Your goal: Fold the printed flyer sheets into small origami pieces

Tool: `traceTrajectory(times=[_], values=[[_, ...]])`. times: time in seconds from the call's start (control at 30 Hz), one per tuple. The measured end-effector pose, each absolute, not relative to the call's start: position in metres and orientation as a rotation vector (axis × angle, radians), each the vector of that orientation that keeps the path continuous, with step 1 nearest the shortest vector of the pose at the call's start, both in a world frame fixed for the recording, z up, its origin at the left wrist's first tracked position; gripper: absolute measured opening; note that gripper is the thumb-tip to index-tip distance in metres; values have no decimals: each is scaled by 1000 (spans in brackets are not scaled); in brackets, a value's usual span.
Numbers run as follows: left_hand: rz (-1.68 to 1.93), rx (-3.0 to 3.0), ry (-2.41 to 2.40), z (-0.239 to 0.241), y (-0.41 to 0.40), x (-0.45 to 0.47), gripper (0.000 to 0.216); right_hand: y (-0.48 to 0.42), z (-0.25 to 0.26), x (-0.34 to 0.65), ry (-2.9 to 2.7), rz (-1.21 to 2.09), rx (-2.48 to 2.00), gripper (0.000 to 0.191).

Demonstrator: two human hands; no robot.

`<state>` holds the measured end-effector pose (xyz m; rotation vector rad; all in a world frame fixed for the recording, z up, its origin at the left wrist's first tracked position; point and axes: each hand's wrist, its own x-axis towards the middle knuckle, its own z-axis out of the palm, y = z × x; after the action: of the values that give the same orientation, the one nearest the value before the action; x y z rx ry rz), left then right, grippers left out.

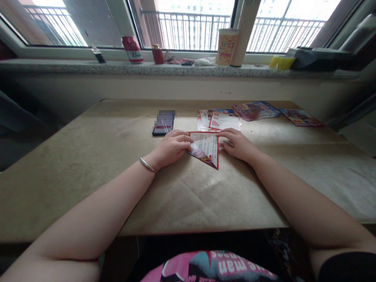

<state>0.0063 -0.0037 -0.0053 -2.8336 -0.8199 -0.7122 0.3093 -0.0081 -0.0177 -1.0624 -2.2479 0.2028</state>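
A printed leaflet (204, 147) with red edges lies on the table, folded into a triangle whose tip points towards me. My left hand (175, 145), with a silver bangle at the wrist, has its fingers and thumb curled on the leaflet's left corner. At the top right corner, my right hand (237, 144) touches the leaflet with outstretched fingertips. Its thumb sits apart, just right of the paper's edge. Behind my left hand lies a phone (163, 123) with a lit screen. Loose printed sheets (223, 120) are spread just beyond the leaflet.
More colourful leaflets (260, 110) lie at the back right, with another stack (301, 117) beside them. On the stone windowsill (176, 70) stand a drink can (132, 49), a red jar (158, 55) and a patterned paper cup (226, 47). A brown covering (88, 164) spans the table.
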Motion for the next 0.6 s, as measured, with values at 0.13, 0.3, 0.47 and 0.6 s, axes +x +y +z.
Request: traceTrajectory(times=[0.13, 0.3, 0.47, 0.6], values=[[-712, -2839, -886, -7, -5, 7, 22, -6, -21, 311, -2226, 150, -1070, 40], [-642, -2811, -1012, -9, -8, 10, 22, -3, -22, 312, -2216, 125, -1044, 22], [-451, -2765, -1156, -13, -10, 13, 36, -5, -20, 312, -2249, 86, -1037, 8], [-438, -2731, -1223, -17, -12, 15, 40, -7, -19, 311, -2295, 121, -1008, 7]])
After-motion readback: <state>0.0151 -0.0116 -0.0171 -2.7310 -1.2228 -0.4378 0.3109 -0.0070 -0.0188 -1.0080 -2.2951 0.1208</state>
